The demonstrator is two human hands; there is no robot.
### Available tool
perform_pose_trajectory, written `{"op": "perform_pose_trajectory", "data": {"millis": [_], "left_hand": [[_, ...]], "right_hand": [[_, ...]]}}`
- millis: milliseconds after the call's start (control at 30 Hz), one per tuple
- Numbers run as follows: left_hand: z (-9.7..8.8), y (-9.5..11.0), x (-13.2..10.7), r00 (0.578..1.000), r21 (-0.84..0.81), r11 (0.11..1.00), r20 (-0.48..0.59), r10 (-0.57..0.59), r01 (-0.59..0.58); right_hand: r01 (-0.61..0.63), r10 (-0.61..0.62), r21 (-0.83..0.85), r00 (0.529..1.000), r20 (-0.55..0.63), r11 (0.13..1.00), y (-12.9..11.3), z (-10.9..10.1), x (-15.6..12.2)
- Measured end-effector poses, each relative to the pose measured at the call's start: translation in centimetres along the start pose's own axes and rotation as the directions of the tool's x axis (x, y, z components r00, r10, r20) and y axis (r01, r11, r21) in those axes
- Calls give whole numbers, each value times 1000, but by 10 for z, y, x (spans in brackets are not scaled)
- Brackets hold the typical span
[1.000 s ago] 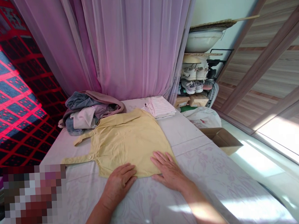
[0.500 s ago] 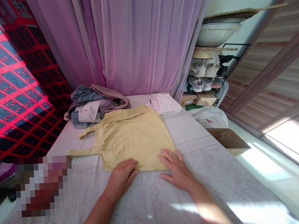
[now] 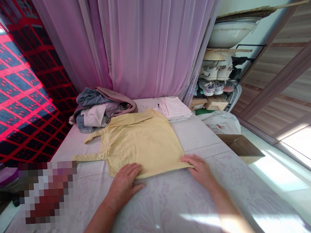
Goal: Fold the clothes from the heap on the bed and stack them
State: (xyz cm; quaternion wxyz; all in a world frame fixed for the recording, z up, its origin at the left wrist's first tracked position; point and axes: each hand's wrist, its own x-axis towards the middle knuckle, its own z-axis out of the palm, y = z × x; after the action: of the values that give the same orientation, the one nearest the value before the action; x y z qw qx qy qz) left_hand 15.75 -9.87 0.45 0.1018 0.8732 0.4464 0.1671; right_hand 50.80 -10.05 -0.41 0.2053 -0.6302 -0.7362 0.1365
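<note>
A yellow pinafore dress (image 3: pixel 148 141) lies spread sideways on the bed, its two buttoned straps pointing left and its hem toward the right. My left hand (image 3: pixel 127 180) rests on the dress's near edge, fingers flat on the cloth and thumb stretched out over the sheet. At the near hem corner, my right hand (image 3: pixel 198 168) pinches the cloth between thumb and fingers, with the corner drawn slightly out to the right.
A pile of crumpled clothes (image 3: pixel 100 109) sits at the back left of the bed (image 3: pixel 160 206). Folded striped cloth (image 3: pixel 174 108) lies behind the dress. A purple curtain (image 3: pixel 146 44) hangs at the back. To the right are a shoe rack (image 3: pixel 213 80) and an open cardboard box (image 3: pixel 237 147).
My right hand has moved right from lying on the cloth to gripping the hem corner, which is pulled outward. My left hand has flattened, its thumb spreading. The view has shifted slightly.
</note>
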Motion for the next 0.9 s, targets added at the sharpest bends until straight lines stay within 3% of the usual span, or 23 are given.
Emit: {"op": "perform_pose_trajectory", "data": {"millis": [133, 300, 433, 600, 900], "left_hand": [[-23, -29, -7, 995, 89, 991, -5, -99, 100], [-53, -60, 1, 966, 38, 966, 5, -258, 257], [-60, -72, 18, 884, 61, 886, 65, -463, 460], [-56, -77, 35, 811, 121, 807, 28, -585, 578], [-59, -71, 55, 760, 344, 723, 40, -649, 599]], "right_hand": [[-27, 22, 141, 999, 34, 990, 1, -13, 14], [-140, 143, 189, 990, -1, 972, 1, -16, 49], [-259, 256, -23, 963, -87, 966, -8, -6, 77], [-348, 317, -263, 936, -154, 900, -24, 8, 87], [-302, 239, -409, 951, -198, 861, -25, 9, 100]]}}
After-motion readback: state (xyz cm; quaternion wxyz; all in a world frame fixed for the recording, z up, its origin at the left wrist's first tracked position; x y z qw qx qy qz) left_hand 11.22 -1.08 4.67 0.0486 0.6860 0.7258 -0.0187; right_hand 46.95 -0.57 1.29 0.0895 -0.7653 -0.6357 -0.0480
